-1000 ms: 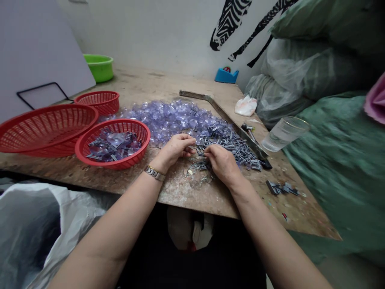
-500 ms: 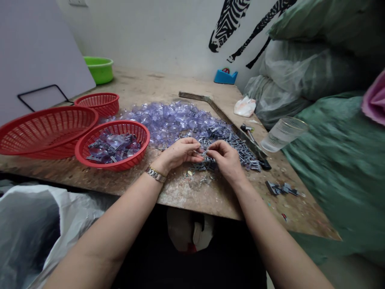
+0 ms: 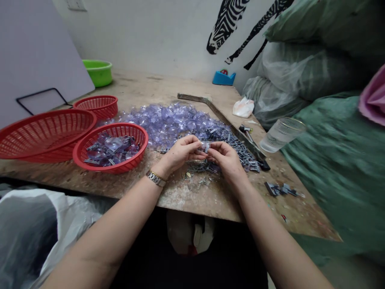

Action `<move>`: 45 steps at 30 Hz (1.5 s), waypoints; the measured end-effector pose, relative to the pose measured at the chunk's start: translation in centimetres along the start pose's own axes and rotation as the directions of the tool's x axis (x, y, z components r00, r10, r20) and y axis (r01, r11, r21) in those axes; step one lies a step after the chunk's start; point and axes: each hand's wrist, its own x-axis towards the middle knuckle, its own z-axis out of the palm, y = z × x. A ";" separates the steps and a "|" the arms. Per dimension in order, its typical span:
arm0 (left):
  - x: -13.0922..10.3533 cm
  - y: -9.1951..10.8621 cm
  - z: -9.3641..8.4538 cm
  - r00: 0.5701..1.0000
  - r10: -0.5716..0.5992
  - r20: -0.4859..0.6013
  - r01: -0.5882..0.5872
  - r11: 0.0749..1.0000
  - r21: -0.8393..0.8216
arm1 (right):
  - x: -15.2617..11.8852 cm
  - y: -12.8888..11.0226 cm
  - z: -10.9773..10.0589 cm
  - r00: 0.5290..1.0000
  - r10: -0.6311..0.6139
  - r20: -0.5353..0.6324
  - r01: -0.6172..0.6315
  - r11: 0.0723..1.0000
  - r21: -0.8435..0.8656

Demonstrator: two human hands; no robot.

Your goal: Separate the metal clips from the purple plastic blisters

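Observation:
Between my two hands is a small clear plastic piece [image 3: 205, 147] with what looks like a grey part on its right side. My left hand [image 3: 182, 152] pinches it from the left with thumb and fingers. From the right, my right hand [image 3: 226, 159] grips its edge with closed fingertips, which partly hide it. Behind the hands spreads a pile of clear purplish plastic pieces [image 3: 168, 120]. Small grey plastic parts [image 3: 240, 150] lie heaped beyond and to the right of my right hand. A red basket [image 3: 141, 154] left of my left hand holds clear pieces and grey parts together.
Two more red baskets [image 3: 45, 134] [image 3: 99, 105] and a green basin [image 3: 102, 74] stand left. A bent metal bar [image 3: 221, 116] borders the heap. Right of it are a glass of water [image 3: 278, 136] and dark parts [image 3: 281, 189]. Green sacks [image 3: 325, 160] crowd the right edge.
The clear piece now shows more plainly between my fingertips, raised slightly. My right hand's fingers have shifted around its right side. The view has tilted a little.

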 end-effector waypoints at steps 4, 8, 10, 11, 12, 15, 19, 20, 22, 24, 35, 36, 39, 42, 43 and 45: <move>0.1 -0.2 0.3 0.997 0.066 -0.038 -0.065 0.998 0.024 | -0.2 -0.4 0.0 0.999 0.032 0.024 -0.032 0.999 0.000; 0.0 -0.2 0.7 0.997 0.070 -0.031 -0.068 0.995 0.072 | -0.3 -0.7 0.1 0.999 0.022 0.050 -0.022 1.000 -0.007; 0.0 -0.2 1.0 0.997 0.058 -0.043 -0.054 0.995 0.087 | -0.3 -0.6 0.0 0.999 0.011 0.037 -0.011 1.000 -0.010; -0.1 -0.2 1.1 0.997 0.050 -0.056 -0.045 0.995 0.090 | -0.2 -0.5 0.0 0.999 0.013 0.031 -0.013 1.000 -0.010; -0.1 -0.2 1.3 0.997 0.042 -0.070 -0.036 0.995 0.091 | -0.1 -0.4 -0.1 1.000 0.019 0.025 -0.019 1.000 -0.011; -0.1 -0.2 1.6 0.994 0.029 -0.109 -0.021 0.997 0.080 | 0.1 -0.2 -0.4 0.999 0.039 0.006 -0.039 0.999 -0.033; -0.1 -0.1 1.7 0.987 0.047 -0.157 -0.034 0.996 0.083 | 0.1 -0.2 -0.8 0.999 0.020 -0.047 -0.022 0.998 -0.056; 0.0 -0.1 1.7 0.983 0.056 -0.177 -0.040 0.995 0.094 | 0.1 -0.3 -0.8 0.998 -0.005 -0.067 0.001 0.998 -0.060; 0.0 -0.1 1.7 0.972 0.073 -0.225 -0.046 0.991 0.124 | 0.0 -0.5 -0.8 0.991 -0.074 -0.110 0.065 0.994 -0.084; 0.1 -0.3 1.7 0.962 0.086 -0.260 -0.045 0.986 0.161 | -0.1 -0.7 -0.6 0.982 -0.132 -0.131 0.115 0.984 -0.134; 0.1 -0.8 1.8 0.982 0.107 -0.157 -0.065 0.966 0.250 | -0.2 -0.5 -0.4 0.983 -0.172 -0.067 0.156 0.967 -0.199; 0.1 -0.8 1.8 0.985 0.107 -0.136 -0.072 0.967 0.243 | -0.2 -0.5 -0.4 0.984 -0.169 -0.065 0.154 0.969 -0.191; 0.0 -0.7 1.8 0.988 0.119 -0.094 -0.094 0.967 0.236 | -0.2 -0.6 -0.6 0.987 -0.151 -0.051 0.141 0.976 -0.167; 0.0 -0.6 1.8 0.989 0.128 -0.077 -0.104 0.961 0.256 | -0.1 -0.7 -0.6 0.989 -0.141 -0.038 0.133 0.977 -0.166; 0.0 -0.6 1.7 0.988 0.132 -0.076 -0.107 0.958 0.266 | -0.1 -0.7 -0.6 0.990 -0.137 -0.034 0.130 0.977 -0.166; -0.1 -0.5 1.7 0.987 0.140 -0.076 -0.113 0.952 0.283 | -0.1 -0.7 -0.6 0.992 -0.126 -0.025 0.121 0.980 -0.161</move>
